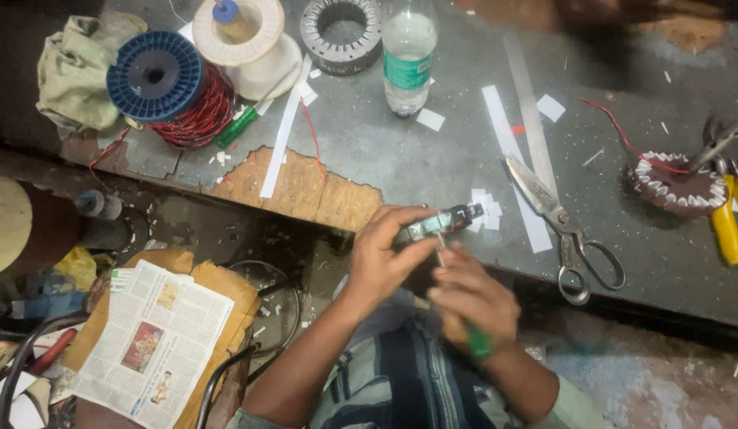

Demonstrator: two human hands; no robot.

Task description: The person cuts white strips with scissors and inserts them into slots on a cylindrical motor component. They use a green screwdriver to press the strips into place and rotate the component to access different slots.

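My left hand [382, 254] grips a small metal part [442, 222] with a dark end, held at the front edge of the worn grey workbench [432, 167]. My right hand [472, 298] is closed around a green-handled screwdriver [478, 342], whose thin shaft points up at the underside of the part. Both hands sit close together over my lap, just below the bench edge. Small white paper scraps [486, 208] lie on the bench right behind the part.
Large scissors [561, 226], a steel ruler [529, 111] and white paper strips [508, 147] lie right of my hands. Farther right: a wound stator [676, 183] and yellow-handled pliers [728, 222]. At the back: a red wire spool [170, 87], white spool [246, 36], stator core [341, 32], plastic bottle [407, 59]. Newspaper [150, 342] lower left.
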